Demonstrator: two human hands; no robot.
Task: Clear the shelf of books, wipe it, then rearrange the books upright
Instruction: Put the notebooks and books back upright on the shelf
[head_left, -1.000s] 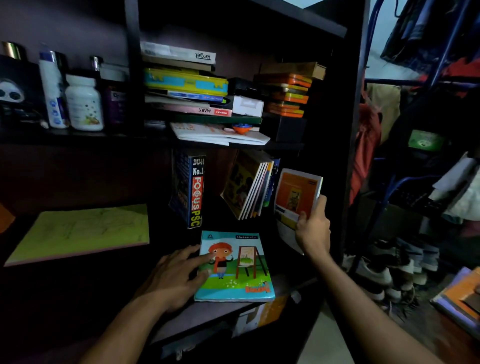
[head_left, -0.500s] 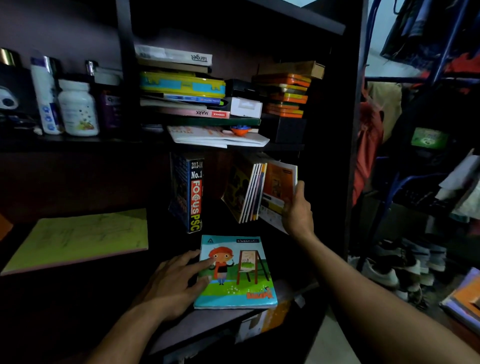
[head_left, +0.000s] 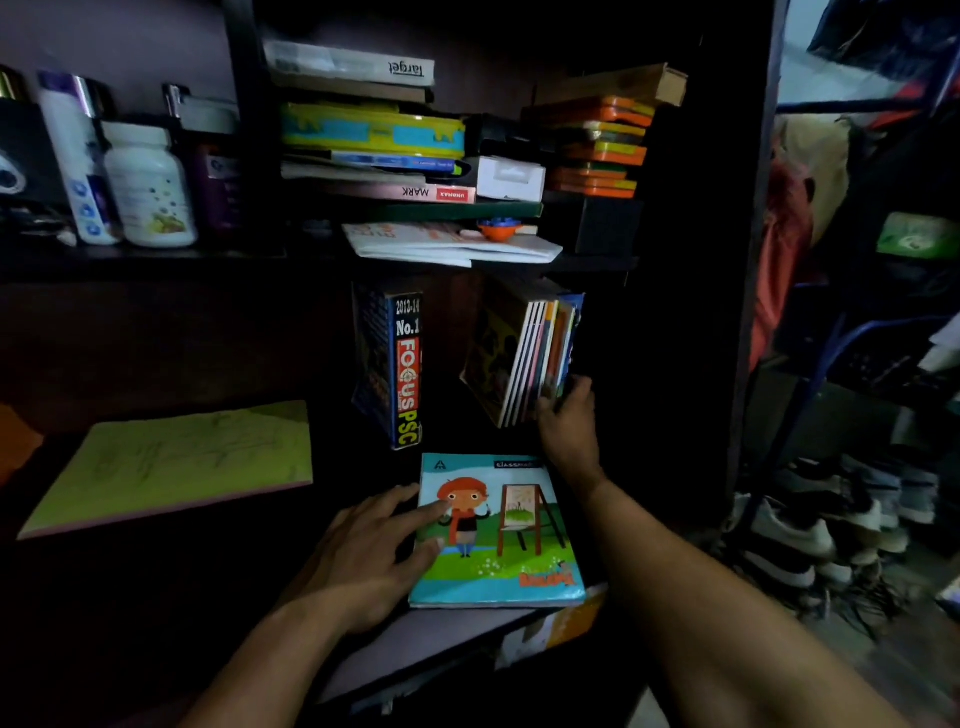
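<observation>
We see our left hand (head_left: 370, 561) lying flat with its fingers spread, the fingertips resting on the left edge of the blue picture book (head_left: 496, 535). That book lies face up on the dark shelf (head_left: 426, 654), close to the front edge. Our right hand (head_left: 569, 426) reaches deeper in, to the bottom of a small row of thin books (head_left: 530, 358) — they lean to one side, not quite straight up. Its fingers touch the lower corner of the outside book, but it is too dark to tell if they pinch it or only push it. To the left of the row, well apart from it, a thick FOCUS PSC book (head_left: 400, 369) stands on end. A yellow-green notebook (head_left: 171, 465) lies flat on the dark top far to the left. On the shelf above — a pile of flat books (head_left: 374, 140) and some white bottles (head_left: 148, 187).
</observation>
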